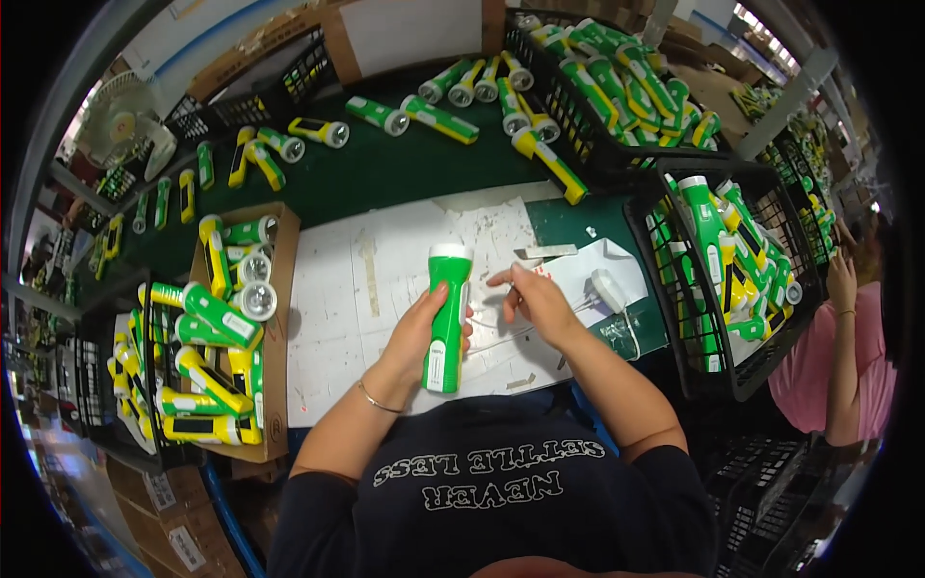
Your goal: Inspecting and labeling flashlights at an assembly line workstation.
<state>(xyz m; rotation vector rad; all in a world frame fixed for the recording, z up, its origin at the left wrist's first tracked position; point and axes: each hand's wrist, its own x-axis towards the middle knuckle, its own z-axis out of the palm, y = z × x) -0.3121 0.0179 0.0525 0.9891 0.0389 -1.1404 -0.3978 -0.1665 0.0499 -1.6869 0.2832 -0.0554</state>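
Note:
My left hand (414,332) is wrapped round a green flashlight (446,323) with a white head, held upright over the white work sheet (332,289). To its right hovers my right hand (541,306), its fingers loosely curled and apart, holding nothing that I can see. Beyond those fingers lies a flat, pale blade-like tool (547,252). A white plug-in adapter (607,290) with a cable sits right of my right hand, on a white paper.
On the left, a cardboard box (279,328) holds several flashlights. Black crates (742,376) of green and yellow flashlights stand at the right and back right. More flashlights (438,118) lie along the green table. A person in pink (833,356) is at the far right.

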